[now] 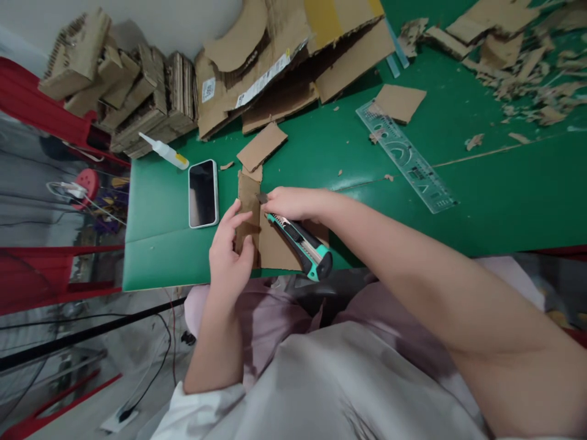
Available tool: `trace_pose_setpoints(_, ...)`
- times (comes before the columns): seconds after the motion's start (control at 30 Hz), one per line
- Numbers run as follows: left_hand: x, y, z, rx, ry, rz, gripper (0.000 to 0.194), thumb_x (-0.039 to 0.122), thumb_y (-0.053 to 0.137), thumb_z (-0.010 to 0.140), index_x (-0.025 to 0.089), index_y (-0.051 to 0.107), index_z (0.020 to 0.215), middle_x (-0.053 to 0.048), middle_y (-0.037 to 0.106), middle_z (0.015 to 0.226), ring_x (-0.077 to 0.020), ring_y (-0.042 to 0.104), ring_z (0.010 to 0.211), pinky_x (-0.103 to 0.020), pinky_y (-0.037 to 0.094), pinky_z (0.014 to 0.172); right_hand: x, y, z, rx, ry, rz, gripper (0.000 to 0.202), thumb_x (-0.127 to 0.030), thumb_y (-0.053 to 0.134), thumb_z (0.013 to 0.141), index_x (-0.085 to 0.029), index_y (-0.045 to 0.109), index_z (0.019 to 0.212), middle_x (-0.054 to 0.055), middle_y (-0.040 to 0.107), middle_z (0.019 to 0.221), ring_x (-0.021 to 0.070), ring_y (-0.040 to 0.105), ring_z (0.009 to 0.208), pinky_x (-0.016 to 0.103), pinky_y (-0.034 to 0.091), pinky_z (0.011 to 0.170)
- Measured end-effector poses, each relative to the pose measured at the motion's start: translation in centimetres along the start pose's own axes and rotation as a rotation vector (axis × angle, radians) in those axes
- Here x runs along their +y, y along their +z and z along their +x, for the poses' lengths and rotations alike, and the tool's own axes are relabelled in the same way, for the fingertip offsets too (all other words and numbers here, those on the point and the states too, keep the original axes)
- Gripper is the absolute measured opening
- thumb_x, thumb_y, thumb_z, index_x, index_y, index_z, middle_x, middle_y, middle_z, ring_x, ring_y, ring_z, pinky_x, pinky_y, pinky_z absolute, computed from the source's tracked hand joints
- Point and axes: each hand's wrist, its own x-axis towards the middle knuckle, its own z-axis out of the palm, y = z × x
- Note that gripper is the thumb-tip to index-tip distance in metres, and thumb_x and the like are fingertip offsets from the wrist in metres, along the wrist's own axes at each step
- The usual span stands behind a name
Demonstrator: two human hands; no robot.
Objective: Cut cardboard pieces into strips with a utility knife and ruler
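Note:
My left hand (232,250) rests at the left edge of a narrow cardboard strip (249,195), its fingers apart and the fingertips over the strip. My right hand (293,203) is closed just right of that strip. A small greyish piece shows at its fingertips, too small to name. Below this hand a green and black utility knife (300,239) lies slantwise on a flat cardboard piece (277,247); the palm hides part of the piece. Beyond the strip lies a small cardboard rectangle (262,146).
A phone (203,194) and a glue bottle (167,153) lie to the left. Stacked cardboard blocks (147,91) and a cut carton (284,73) stand at the back. A clear ruler (408,159) and cardboard scraps (532,79) lie right. The green table (174,263) ends near my lap.

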Motion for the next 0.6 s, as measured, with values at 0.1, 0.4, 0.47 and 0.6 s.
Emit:
trace_pose_setpoints(0.1,0.0,0.0,0.0,0.008,-0.012,-0.02,0.042,0.005,0.051,0.076,0.021,0.056,0.114,-0.006,0.048,0.139,-0.0202,0.044,0.129,-0.035,0.042,0.101,0.4,0.1,0.0,0.03,-0.008,0.08,0.018,-0.017,0.048,0.08,-0.017,0.05,0.063,0.0,0.053,0.055,0.0101,0.05,0.053,0.021,0.037,0.051)
trace_pose_setpoints(0.4,-1.1,0.0,-0.2,0.002,-0.079,-0.14,0.039,0.011,0.052,0.079,0.023,0.055,0.116,-0.006,0.044,0.142,-0.023,0.042,0.13,-0.041,0.038,0.105,1.6,-1.0,-2.4,0.179,-0.018,0.566,0.017,-0.026,0.041,0.09,-0.019,0.048,0.076,-0.006,0.049,0.045,0.0075,0.045,0.037,0.017,0.035,0.04)
trace_pose_setpoints(0.47,-2.0,0.0,-0.3,0.025,-0.102,-0.232,0.039,0.015,0.056,0.08,0.025,0.055,0.118,-0.006,0.045,0.142,-0.0238,0.04,0.132,-0.041,0.039,0.105,1.6,-1.8,-3.7,0.214,-0.017,0.536,0.019,-0.029,0.041,0.091,-0.019,0.052,0.08,-0.005,0.049,0.043,0.008,0.043,0.034,0.018,0.034,0.037)
trace_pose_setpoints(0.6,-3.3,-0.6,-0.5,0.229,-0.107,-0.399,0.048,0.021,0.065,0.078,0.026,0.051,0.123,-0.007,0.045,0.141,-0.0221,0.038,0.133,-0.039,0.036,0.107,2.0,-3.3,-6.6,0.293,-0.102,0.505,0.027,-0.038,0.043,0.09,-0.017,0.055,0.077,-0.004,0.05,0.045,0.007,0.044,0.036,0.018,0.033,0.038)
